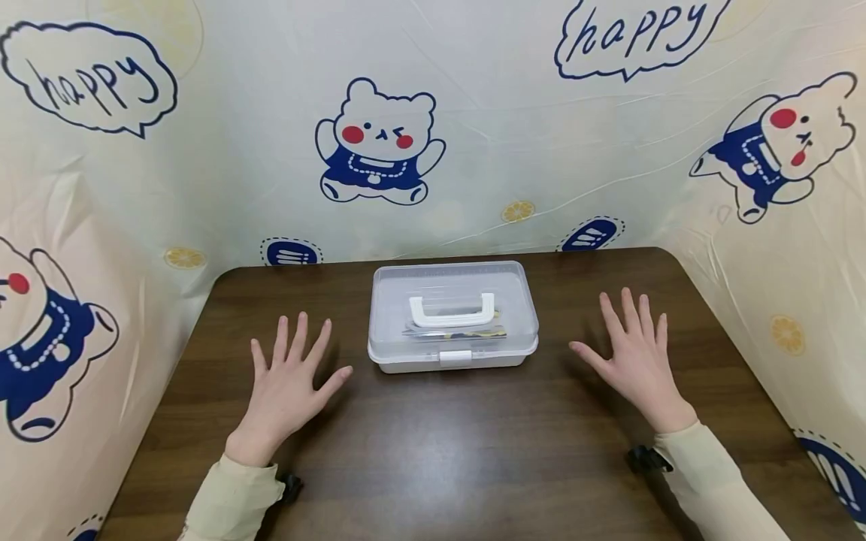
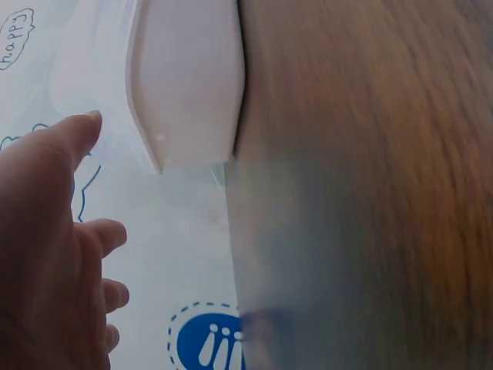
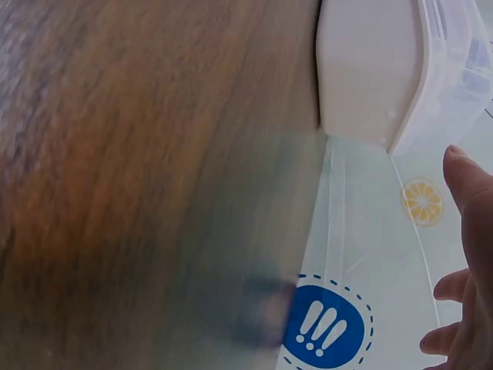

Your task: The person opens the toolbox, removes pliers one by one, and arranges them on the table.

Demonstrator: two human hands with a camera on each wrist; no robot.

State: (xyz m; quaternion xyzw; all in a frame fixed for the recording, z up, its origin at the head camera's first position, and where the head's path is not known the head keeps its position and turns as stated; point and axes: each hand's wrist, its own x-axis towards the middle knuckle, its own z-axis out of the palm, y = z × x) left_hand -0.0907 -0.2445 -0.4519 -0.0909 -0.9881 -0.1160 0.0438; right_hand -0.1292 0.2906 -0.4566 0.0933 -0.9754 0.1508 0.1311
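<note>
A plastic storage box (image 1: 455,361) with a see-through lid, a white carry handle (image 1: 453,318) and a front latch (image 1: 455,358) sits at the back middle of the table. Its lid is down, and some thin items with yellow and dark patterning show dimly through it. To its left, my left hand (image 1: 287,391) is spread with straight fingers, apart from the box. On the other side my right hand (image 1: 636,364) is likewise spread, holding nothing. Both wrist views show the box's pale side (image 2: 189,85) beyond each thumb.
The dark wooden table (image 1: 440,451) has rounded back corners. A pale curtain (image 1: 473,150) printed with bears, lemon slices and "happy" bubbles hangs behind and on both sides. Each wrist carries a dark band-like device (image 1: 649,459) by the sleeve.
</note>
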